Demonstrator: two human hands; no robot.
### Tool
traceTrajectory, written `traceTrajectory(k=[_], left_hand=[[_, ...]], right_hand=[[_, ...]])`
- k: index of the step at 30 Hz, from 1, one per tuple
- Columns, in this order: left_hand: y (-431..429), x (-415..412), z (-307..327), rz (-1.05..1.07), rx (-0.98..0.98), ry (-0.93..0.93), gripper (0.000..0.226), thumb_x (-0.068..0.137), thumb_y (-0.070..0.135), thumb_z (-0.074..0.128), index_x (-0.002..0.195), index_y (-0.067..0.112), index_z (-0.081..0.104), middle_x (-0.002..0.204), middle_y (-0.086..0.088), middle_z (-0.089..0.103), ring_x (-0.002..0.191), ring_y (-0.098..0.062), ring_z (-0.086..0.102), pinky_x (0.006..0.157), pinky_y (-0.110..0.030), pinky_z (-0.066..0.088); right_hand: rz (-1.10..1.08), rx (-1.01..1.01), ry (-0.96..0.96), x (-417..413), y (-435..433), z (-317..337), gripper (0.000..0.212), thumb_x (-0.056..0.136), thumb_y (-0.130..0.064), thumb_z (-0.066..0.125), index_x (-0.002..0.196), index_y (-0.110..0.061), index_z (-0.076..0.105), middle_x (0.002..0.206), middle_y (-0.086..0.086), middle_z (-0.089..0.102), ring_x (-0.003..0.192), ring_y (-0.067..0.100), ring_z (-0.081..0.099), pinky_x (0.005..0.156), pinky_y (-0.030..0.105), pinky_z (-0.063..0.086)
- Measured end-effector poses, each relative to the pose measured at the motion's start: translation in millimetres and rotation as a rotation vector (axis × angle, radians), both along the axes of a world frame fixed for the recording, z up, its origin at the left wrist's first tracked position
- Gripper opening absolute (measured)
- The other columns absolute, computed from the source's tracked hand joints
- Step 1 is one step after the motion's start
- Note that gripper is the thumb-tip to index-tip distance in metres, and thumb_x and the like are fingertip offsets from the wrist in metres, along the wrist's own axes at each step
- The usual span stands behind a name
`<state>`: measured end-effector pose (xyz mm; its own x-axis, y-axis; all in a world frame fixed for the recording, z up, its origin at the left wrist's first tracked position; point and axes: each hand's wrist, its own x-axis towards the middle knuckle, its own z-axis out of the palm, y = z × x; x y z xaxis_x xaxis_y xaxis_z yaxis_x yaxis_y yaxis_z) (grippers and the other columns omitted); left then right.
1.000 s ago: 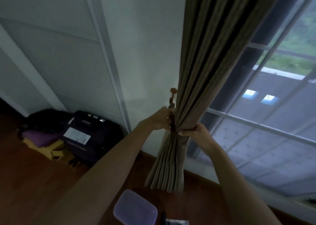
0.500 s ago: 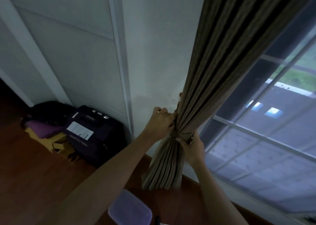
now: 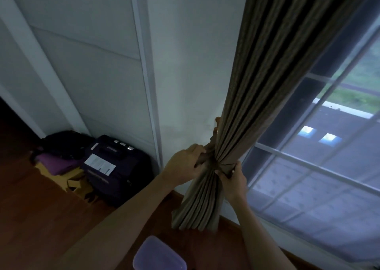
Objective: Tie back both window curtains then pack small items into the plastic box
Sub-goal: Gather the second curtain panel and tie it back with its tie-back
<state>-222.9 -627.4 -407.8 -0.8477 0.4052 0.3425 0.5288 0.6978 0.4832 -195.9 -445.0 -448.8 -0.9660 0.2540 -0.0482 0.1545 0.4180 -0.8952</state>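
Hands numbered two, and both were closed on one long brown pleated fabric curtain [image 3: 257,97] hanging beside the white-framed window [image 3: 320,167]. One fabric tie-back band [image 3: 221,164] cinched the curtain's folds into a narrow waist. The left hand [image 3: 185,166] was curled into a fist, pinching the band's end on the curtain's wall side. The right hand [image 3: 233,180] gripped the bundle just below the band on the curtain's window side, fingers wrapped around the pleats. One translucent lilac plastic box [image 3: 159,255] with rounded corners sat on the dark wooden floor [image 3: 30,218] below the curtain's hem. One dark purple suitcase [image 3: 117,167] stood against the white wall, well left of the curtain.
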Motion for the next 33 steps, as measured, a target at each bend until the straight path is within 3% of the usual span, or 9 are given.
traceTrajectory(k=[5, 8, 11, 16, 19, 21, 26, 30, 33], left_hand=[[5.0, 45.3, -34.8, 0.113, 0.205, -0.291, 0.026, 0.092, 0.025, 0.059, 0.113, 0.015, 0.047, 0.105, 0.004, 0.047, 0.089, -0.009, 0.051, 0.075, -0.015, 0.04], [15.9, 63.9, -55.5, 0.117, 0.233, -0.393, 0.02, 0.091, 0.025, 0.061, 0.105, 0.019, 0.048, 0.099, 0.007, 0.047, 0.09, -0.006, 0.049, 0.072, -0.008, 0.034], [22.4, 79.1, -65.1, 0.069, 0.203, -0.439, 0.015, 0.091, 0.024, 0.061, 0.101, 0.016, 0.054, 0.092, 0.008, 0.048, 0.086, -0.011, 0.053, 0.068, -0.002, 0.033], [17.5, 68.5, -51.6, 0.126, 0.431, -0.599, 0.032, 0.09, 0.046, 0.054, 0.082, 0.016, 0.062, 0.079, 0.004, 0.061, 0.077, -0.009, 0.059, 0.073, -0.027, 0.046], [27.9, 35.6, -34.7, 0.234, 0.579, -0.564, 0.023, 0.099, 0.027, 0.048, 0.095, 0.013, 0.065, 0.089, 0.004, 0.065, 0.079, -0.001, 0.058, 0.076, -0.02, 0.043], [39.7, 10.4, -20.9, 0.253, 0.546, -0.601, 0.028, 0.1, 0.029, 0.045, 0.104, 0.012, 0.066, 0.1, 0.0, 0.067, 0.09, -0.01, 0.061, 0.082, -0.023, 0.046], [65.0, -20.9, -5.1, 0.289, 0.662, -0.891, 0.034, 0.094, 0.036, 0.056, 0.095, 0.004, 0.068, 0.098, -0.013, 0.071, 0.092, -0.027, 0.068, 0.082, -0.037, 0.055], [66.0, -27.1, -10.9, 0.286, 0.872, -1.209, 0.044, 0.088, 0.033, 0.068, 0.109, -0.005, 0.063, 0.108, -0.02, 0.068, 0.098, -0.03, 0.066, 0.085, -0.04, 0.056], [61.9, -24.9, -24.0, 0.305, 1.011, -1.255, 0.032, 0.089, 0.028, 0.066, 0.101, -0.001, 0.066, 0.095, -0.013, 0.071, 0.085, -0.023, 0.068, 0.069, -0.033, 0.056]], right_hand=[[-0.282, 0.009, -0.018, 23.4, -8.8, -3.8, 0.011, 0.091, -0.03, 0.062, 0.095, -0.023, 0.055, 0.098, 0.0, 0.062, 0.082, 0.01, 0.058, 0.067, 0.025, 0.045], [-0.075, -0.189, -0.089, 27.2, -21.2, 7.4, 0.03, 0.09, -0.051, 0.058, 0.097, -0.023, 0.065, 0.089, -0.003, 0.069, 0.081, 0.011, 0.066, 0.072, 0.029, 0.054], [0.066, 0.026, -0.054, 17.8, -24.4, 16.8, 0.03, 0.09, -0.04, 0.062, 0.087, -0.011, 0.065, 0.079, 0.005, 0.068, 0.074, 0.02, 0.065, 0.07, 0.035, 0.054], [0.027, 0.162, -0.043, 17.9, -7.1, 19.0, 0.012, 0.094, -0.016, 0.056, 0.084, -0.012, 0.062, 0.074, -0.002, 0.063, 0.068, 0.017, 0.062, 0.052, 0.018, 0.046], [0.068, 0.138, -0.052, 27.1, -3.1, 23.2, 0.004, 0.095, -0.021, 0.058, 0.096, -0.018, 0.055, 0.081, -0.01, 0.058, 0.071, 0.006, 0.058, 0.052, 0.01, 0.038], [0.091, 0.134, -0.038, 36.0, -4.8, 24.2, 0.009, 0.095, -0.022, 0.059, 0.096, -0.016, 0.052, 0.082, -0.011, 0.055, 0.073, 0.0, 0.054, 0.054, 0.01, 0.036], [0.061, 0.159, -0.027, 50.7, -7.5, 20.1, 0.016, 0.091, -0.019, 0.062, 0.084, -0.016, 0.048, 0.083, -0.005, 0.056, 0.074, 0.007, 0.055, 0.056, 0.013, 0.035], [0.084, 0.154, -0.013, 56.4, -1.7, 20.9, 0.024, 0.091, -0.02, 0.062, 0.075, -0.024, 0.044, 0.082, -0.003, 0.057, 0.073, 0.005, 0.054, 0.054, 0.013, 0.034], [0.113, 0.155, 0.001, 61.2, 2.2, 21.3, 0.016, 0.091, -0.023, 0.063, 0.08, -0.021, 0.052, 0.081, -0.004, 0.061, 0.074, 0.005, 0.057, 0.057, 0.013, 0.037]])
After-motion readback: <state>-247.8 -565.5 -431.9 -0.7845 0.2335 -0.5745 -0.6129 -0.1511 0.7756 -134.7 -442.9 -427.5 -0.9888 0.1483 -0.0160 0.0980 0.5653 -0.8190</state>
